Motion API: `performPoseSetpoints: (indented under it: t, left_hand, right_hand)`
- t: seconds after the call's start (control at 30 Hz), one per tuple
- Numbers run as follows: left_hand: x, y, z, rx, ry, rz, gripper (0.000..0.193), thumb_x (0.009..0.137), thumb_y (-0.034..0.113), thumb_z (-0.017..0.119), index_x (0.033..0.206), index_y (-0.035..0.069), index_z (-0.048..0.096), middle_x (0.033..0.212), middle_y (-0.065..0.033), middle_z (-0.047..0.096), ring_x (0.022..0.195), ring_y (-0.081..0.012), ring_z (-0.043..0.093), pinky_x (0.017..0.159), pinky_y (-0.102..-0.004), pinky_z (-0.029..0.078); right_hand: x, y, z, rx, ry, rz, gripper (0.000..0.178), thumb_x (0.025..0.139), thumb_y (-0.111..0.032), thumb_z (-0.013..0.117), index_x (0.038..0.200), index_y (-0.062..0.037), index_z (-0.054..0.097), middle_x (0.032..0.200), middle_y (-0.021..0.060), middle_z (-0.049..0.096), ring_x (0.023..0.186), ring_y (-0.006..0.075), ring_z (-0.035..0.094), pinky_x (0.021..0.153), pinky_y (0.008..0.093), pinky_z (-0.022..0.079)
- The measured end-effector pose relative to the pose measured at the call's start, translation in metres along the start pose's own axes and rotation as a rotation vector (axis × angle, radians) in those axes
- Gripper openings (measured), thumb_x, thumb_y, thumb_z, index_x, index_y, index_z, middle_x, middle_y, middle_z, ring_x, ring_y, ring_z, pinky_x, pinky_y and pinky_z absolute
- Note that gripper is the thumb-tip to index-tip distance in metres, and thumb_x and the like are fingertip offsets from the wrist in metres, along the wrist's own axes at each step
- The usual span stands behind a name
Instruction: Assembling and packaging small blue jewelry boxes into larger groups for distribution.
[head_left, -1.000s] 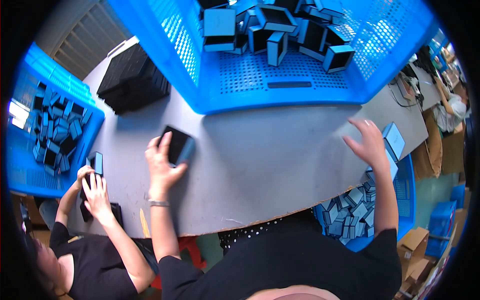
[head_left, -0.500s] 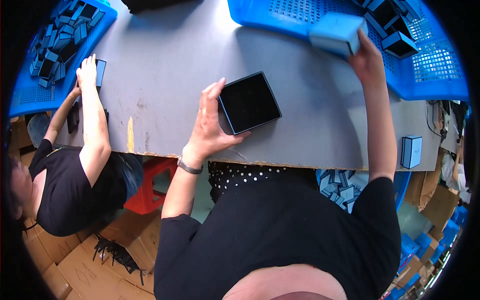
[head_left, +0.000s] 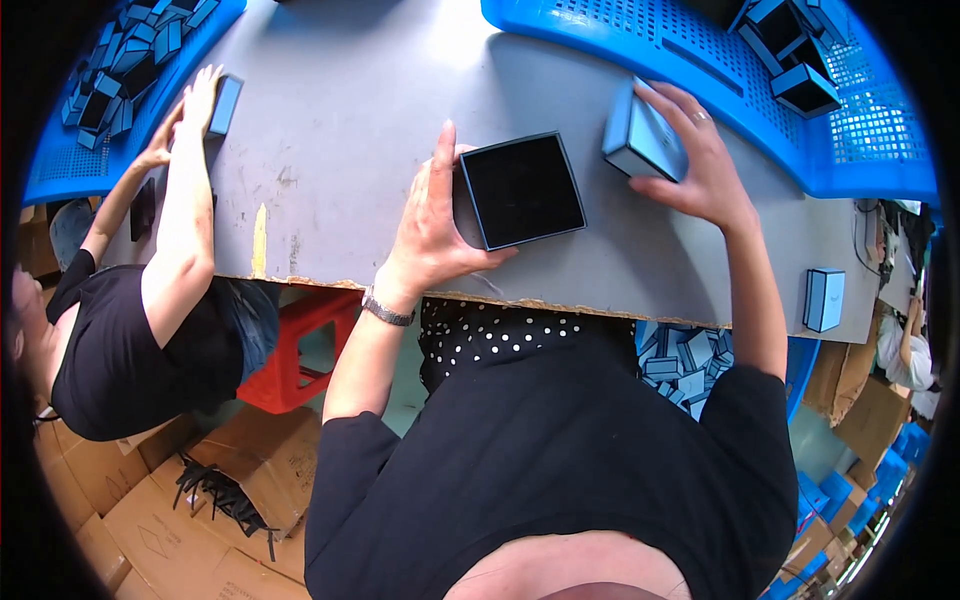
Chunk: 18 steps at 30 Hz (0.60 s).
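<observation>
The left hand (head_left: 430, 220) holds the open box (head_left: 523, 190) at the table (head_left: 350, 180), thumb and fingers wrapping its nine o'clock side. At the box's two o'clock, the right hand (head_left: 703, 155) grips the blue part (head_left: 645, 140). The step seems to be pairing them; next probably calls for aligning edges.

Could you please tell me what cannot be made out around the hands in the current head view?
Head view:
- Underside of the black-lined box: faces away, downward.
- Part of the light-blue box: covered by the right hand.
- Upper blue crate's far end: cut off by the top edge.
- Lower blue crate: partly hidden by tabletop and sleeve.
</observation>
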<state>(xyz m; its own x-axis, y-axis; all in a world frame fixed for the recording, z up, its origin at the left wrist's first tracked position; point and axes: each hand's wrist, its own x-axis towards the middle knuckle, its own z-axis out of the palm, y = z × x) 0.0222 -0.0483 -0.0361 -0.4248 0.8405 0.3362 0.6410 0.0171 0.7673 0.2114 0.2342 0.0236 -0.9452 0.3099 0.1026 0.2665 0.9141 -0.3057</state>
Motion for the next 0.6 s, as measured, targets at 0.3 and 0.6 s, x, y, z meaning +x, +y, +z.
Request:
performPoseSetpoints:
  t: [0.3, 0.6]
  left_hand:
    - [-0.009, -0.009, 0.005, 0.151, 0.067, 0.08, 0.152, 0.047, 0.037, 0.097, 0.153, -0.012, 0.001, 0.128, -0.0233, 0.051, 0.114, -0.0409, 0.055, 0.102, -0.0469, 0.046]
    - [-0.001, 0.007, -0.022, 0.107, -0.161, 0.067, 0.147, 0.049, 0.045, 0.096, 0.157, -0.001, 0.007, 0.148, -0.0271, 0.035, 0.139, -0.0462, 0.029, 0.115, -0.0522, 0.029]
  right_hand:
    - [0.031, -0.119, 0.011, 0.027, -0.14, -0.505, 0.092, 0.06, -0.03, 0.081, 0.145, -0.0354, 0.048, 0.147, 0.013, 0.04, 0.13, 0.0408, 0.04, 0.097, 0.0543, 0.041]
    - [0.02, -0.112, 0.026, 0.03, -0.159, -0.412, 0.089, 0.06, -0.038, 0.08, 0.143, -0.0391, 0.05, 0.151, 0.0109, 0.037, 0.133, 0.0386, 0.037, 0.1, 0.0595, 0.034]
